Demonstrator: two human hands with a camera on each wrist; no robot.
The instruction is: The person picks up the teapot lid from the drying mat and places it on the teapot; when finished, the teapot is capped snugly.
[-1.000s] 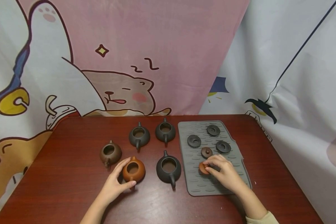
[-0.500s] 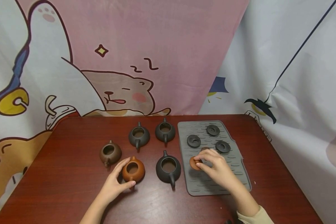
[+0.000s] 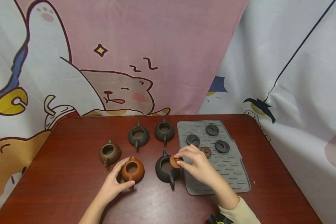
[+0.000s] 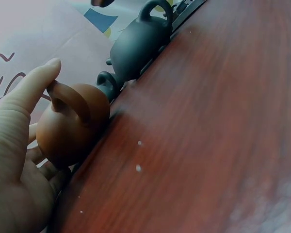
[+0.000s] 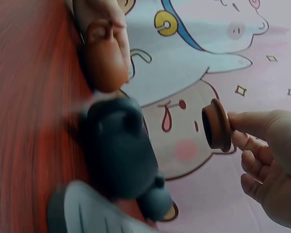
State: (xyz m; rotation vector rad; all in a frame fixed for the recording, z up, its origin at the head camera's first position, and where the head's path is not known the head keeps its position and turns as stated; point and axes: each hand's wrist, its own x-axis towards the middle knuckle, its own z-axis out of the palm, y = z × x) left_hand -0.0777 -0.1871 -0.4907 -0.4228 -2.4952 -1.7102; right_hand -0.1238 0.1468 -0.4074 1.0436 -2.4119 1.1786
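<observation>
1. My left hand cups the orange teapot on the counter.
2. My right hand pinches the orange lid above the black teapot.
3. Lid-fitting step, I judge; next calls for carrying it toward nine o'clock.

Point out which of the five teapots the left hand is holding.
The orange teapot, front row, leftmost of the near pair. The left hand cups its side. It is the only orange one; the others are brown or dark grey and untouched.
</observation>
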